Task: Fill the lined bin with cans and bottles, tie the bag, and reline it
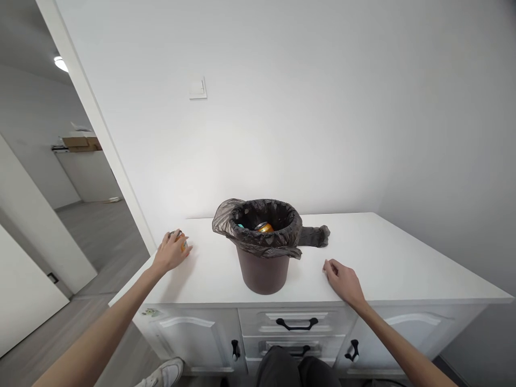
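The left hand (pixel 172 253) is reaching over an orange can (pixel 184 246), which is standing near the left end of the white cabinet top (pixel 363 252). Its fingers are spreading around the can and touching it; whether they are clamping it, the view is leaving unclear. The right hand (pixel 342 279) is resting on the cabinet top near the front edge, holding nothing visible, with its fingers curling loosely together. A brown bin (pixel 264 274) is standing upright between the two hands, well apart from the left and nearer the right. A dark plastic bag (pixel 268 248) is lining the bin and hanging over its rim, with a gathered part extending to the right. Inside, a second can (pixel 264 227) is lying, its gold-orange side showing.
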`<state>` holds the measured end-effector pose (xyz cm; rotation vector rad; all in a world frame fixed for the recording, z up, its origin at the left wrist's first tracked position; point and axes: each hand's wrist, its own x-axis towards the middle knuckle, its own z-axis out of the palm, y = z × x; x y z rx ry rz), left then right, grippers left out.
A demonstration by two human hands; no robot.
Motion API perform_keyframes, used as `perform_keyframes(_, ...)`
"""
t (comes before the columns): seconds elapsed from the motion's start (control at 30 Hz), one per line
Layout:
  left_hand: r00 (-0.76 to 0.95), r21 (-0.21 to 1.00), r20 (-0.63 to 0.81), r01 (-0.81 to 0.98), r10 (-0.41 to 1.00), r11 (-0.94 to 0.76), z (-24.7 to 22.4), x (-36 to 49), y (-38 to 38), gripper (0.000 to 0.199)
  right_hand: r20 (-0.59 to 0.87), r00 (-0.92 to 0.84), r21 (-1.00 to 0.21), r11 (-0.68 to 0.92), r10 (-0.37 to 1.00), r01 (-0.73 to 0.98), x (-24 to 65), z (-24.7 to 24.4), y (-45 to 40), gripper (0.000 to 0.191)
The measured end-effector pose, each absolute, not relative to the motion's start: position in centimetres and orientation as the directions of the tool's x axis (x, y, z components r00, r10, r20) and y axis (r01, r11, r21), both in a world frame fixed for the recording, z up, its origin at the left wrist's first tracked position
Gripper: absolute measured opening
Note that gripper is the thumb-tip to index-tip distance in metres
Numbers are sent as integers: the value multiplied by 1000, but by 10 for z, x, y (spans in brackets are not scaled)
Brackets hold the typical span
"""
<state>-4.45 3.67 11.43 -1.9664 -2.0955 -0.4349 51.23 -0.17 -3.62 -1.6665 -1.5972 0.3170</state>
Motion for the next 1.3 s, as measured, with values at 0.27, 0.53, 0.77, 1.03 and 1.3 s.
perform_keyframes(0.27,-100,107,392,992,915,62,112,-26,8,54,343,171,-667,111,924,737,511,-37,-4,45)
perform_keyframes(0.53,-211,456,643,878,736,-147,178,8,1,70,339,160,-662,114,927,741,511,-38,-3,45)
perform_keyframes(0.77,141,418,767,631,626,-654,268,138,-28,56,331,160,-655,104,930,749,513,-41,-2,45)
perform_keyframes(1.03,411,329,455,746,790,-579,251,196,13,53,329,168,-634,85,929,768,515,-44,2,43)
perform_keyframes(1.3,67,447,735,700,675,-557,228,148,40,45,308,160,-653,86,938,753,512,-39,-1,42)
